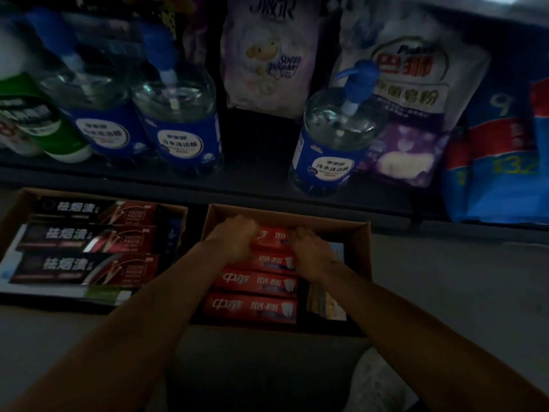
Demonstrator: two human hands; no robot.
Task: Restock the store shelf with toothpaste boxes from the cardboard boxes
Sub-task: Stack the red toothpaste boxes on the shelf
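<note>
Both hands down in the right-hand cardboard box (364, 245): left hand (230, 237) and right hand (310, 252) curled over the two ends of the top red toothpaste box (274, 237), at the far end of the red stack. Best lifted level, each grip pinching an end evenly, clear of the box wall. Then up towards the shelf (237, 181) just beyond the box.

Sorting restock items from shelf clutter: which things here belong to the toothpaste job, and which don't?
Job: red toothpaste boxes, their cardboard box, black toothpaste boxes, left hand, right hand.
Not: pump bottles, soap powder bag.
</note>
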